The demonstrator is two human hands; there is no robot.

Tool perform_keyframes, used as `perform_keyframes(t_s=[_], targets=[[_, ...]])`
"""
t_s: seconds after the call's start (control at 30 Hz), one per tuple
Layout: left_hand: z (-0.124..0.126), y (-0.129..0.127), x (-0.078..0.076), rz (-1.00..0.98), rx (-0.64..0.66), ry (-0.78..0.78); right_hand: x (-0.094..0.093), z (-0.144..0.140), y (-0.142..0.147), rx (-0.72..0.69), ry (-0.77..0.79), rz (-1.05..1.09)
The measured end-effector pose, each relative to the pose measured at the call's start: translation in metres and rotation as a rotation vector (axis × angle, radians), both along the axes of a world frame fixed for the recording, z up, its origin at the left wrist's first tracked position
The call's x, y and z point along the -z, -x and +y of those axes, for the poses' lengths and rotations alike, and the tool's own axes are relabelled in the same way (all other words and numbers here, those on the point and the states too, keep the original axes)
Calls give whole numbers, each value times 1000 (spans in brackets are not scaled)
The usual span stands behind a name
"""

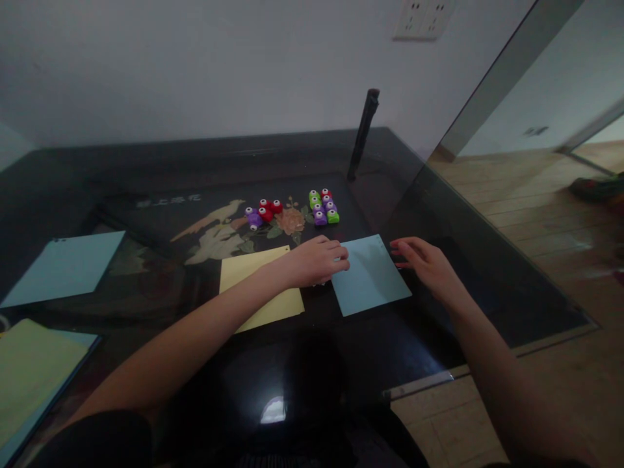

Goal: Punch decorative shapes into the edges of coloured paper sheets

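My left hand [319,260] is over the gap between a yellow paper sheet [266,314] and a blue paper sheet [370,276]. Its fingers are curled at the blue sheet's left edge; whatever they hold, if anything, is hidden. My forearm crosses the yellow sheet. Just off the blue sheet's right edge is my right hand [426,265], thumb and fingers apart, with nothing visible in it. Beyond the sheets lie small one-eyed toys in two groups: purple and red ones [264,213] on the left, green, red and purple ones [323,208] on the right.
The dark glossy table [292,364] has a bird-and-flower picture under its surface. Another blue sheet [73,263] lies at left, above a stack of yellow and blue paper [36,370]. A black upright post [363,133] stands near the wall, below a socket plate [423,19].
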State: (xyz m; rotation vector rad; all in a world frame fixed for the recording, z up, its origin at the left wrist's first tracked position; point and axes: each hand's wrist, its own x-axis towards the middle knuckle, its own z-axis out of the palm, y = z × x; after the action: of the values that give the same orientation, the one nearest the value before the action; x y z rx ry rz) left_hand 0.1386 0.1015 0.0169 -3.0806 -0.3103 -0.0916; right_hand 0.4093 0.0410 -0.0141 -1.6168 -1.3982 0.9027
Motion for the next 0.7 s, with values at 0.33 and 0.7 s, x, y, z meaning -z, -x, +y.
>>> perform_keyframes(t_s=[0.33, 0.7], targets=[[-3, 6, -3, -25, -63, 96, 6, 2, -7, -8, -65, -37], [-20, 163, 18, -462, -918, 312, -32, 3, 24, -115, -250, -334]])
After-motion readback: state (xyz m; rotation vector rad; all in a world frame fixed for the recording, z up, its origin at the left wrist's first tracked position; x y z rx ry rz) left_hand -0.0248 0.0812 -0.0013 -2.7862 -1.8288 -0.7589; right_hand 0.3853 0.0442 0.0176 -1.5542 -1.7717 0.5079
